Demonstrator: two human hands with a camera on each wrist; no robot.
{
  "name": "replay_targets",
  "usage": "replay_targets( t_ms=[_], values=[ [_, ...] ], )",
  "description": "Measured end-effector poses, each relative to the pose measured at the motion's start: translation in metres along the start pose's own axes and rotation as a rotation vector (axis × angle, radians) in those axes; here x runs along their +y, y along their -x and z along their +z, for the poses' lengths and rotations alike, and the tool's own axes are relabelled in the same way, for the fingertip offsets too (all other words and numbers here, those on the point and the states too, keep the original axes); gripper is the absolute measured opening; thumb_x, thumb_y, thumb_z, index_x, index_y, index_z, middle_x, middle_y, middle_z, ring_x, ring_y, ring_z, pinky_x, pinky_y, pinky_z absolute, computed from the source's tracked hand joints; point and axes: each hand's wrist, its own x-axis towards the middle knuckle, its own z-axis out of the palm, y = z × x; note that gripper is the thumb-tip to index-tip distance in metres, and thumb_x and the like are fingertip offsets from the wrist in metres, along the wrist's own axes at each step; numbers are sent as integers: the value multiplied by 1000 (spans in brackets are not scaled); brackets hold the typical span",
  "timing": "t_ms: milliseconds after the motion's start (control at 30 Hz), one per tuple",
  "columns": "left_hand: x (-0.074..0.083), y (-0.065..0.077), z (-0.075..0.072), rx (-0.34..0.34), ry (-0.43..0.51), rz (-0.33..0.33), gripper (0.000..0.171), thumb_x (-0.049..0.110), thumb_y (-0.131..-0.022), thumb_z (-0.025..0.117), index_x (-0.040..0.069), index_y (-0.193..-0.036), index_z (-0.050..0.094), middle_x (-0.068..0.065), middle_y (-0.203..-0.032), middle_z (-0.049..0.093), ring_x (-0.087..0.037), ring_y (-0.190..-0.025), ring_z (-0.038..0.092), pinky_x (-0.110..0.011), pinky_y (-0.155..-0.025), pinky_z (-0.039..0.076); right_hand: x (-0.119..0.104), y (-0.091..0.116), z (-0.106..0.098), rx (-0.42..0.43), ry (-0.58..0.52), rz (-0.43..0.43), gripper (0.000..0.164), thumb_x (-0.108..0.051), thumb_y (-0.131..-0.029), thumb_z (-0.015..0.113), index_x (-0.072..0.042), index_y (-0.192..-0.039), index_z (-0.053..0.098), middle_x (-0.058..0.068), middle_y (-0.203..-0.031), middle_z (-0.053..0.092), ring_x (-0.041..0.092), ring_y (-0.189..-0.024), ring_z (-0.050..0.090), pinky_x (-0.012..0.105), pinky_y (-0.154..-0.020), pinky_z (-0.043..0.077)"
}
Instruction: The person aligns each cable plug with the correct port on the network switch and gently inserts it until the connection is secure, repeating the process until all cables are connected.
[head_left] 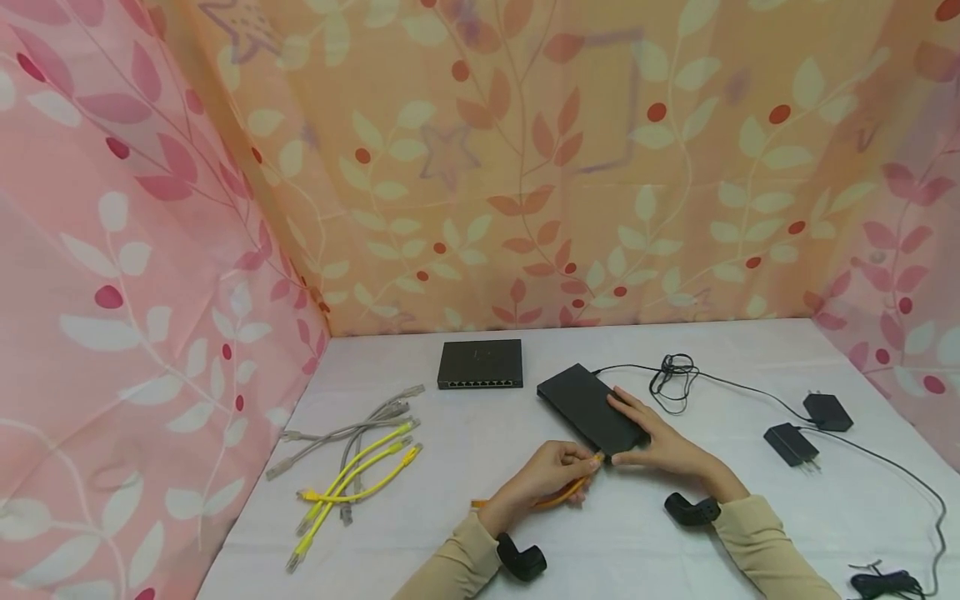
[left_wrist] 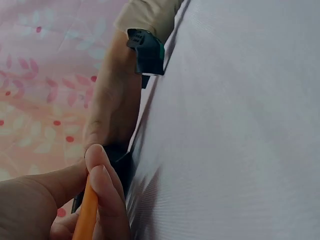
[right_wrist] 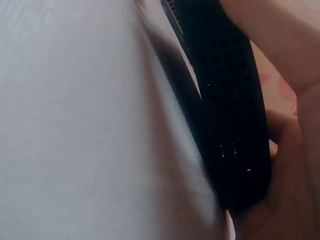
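Around the hands, the bench [head_left: 607,554], under its white cloth, carries plenty. On the left, grey cables [head_left: 393,408] and yellow cables [head_left: 330,499] lie crossed in a loose heap; a second box [head_left: 480,362], flat and black with a row of ports facing the person, sits near the back. To the right, a thin coiled cord [head_left: 675,371] runs from the far end of the black box [head_left: 585,408] to a far adapter [head_left: 827,412]. Just beside that is a near adapter [head_left: 790,444], prongs showing, its lead bending down to a tied bundle [head_left: 885,585] at the corner. Flowered cloth [head_left: 525,250] hangs behind.

The black box lies askew in mid-bench. The right hand [head_left: 663,442] holds it, thumb at the near corner, fingers spread along the right edge and top. The left hand [head_left: 551,475] pinches an orange cable [head_left: 558,497] at that near corner; the fingers hide its tip, so I can't tell whether it is plugged in.

From the left wrist, the orange cable shows smooth and round, squeezed between thumb and fingers, with the right forearm beyond. Only the right wrist view reveals rows of small holes [right_wrist: 220,65] in the box's dark face, and that face leaning away from the wrinkled cloth.
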Motion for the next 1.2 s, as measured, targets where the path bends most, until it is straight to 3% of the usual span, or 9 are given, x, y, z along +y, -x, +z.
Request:
replay_targets(
  t_ms=[133,267,433,633,933,1200],
  values=[
    [3,1,1,-4,27,5,23,18,-91,60,-4,-98,63,-4,-66,59,-8,-47,55,-20,-47,47,-3,-1,0,17,74,-10,94,-37,-67,82,-15,-144,34,19,-152,16,41,-132,23,63,-93,28],
    [6,0,2,-2,42,13,26,18,-91,60,-7,-98,62,-3,-65,59,-8,-47,55,-20,-46,47,-6,-3,3,78,243,-44,86,-42,-67,81,-21,-141,41,21,-148,25,34,-119,40,56,-87,37],
    [8,-1,3,-12,69,20,26,16,-91,59,-9,-100,61,-2,-64,58,-7,-47,55,-20,-45,46,-14,-5,6,110,375,-84,84,-38,-68,80,-20,-140,42,27,-144,29,42,-119,42,60,-88,37],
    [9,-1,2,-15,57,-6,29,17,-91,59,-10,-100,61,-2,-65,58,-7,-46,55,-19,-45,46,-20,-5,6,104,340,-61,83,-26,-66,82,-17,-139,43,30,-144,28,45,-128,34,59,-92,38],
    [10,-1,1,-25,29,-55,37,20,-91,59,-16,-98,59,0,-61,56,-6,-45,56,-17,-42,41,-21,-6,4,90,335,-26,86,-23,-63,82,-19,-140,43,29,-145,27,45,-129,33,59,-92,38],
    [14,-4,-3,-36,-9,-85,27,21,-89,62,-7,-90,62,1,-56,57,-7,-45,56,-18,-42,41,-20,-6,6,95,363,-28,86,-25,-62,82,-19,-139,44,30,-144,28,43,-125,37,57,-90,40]
  ],
)
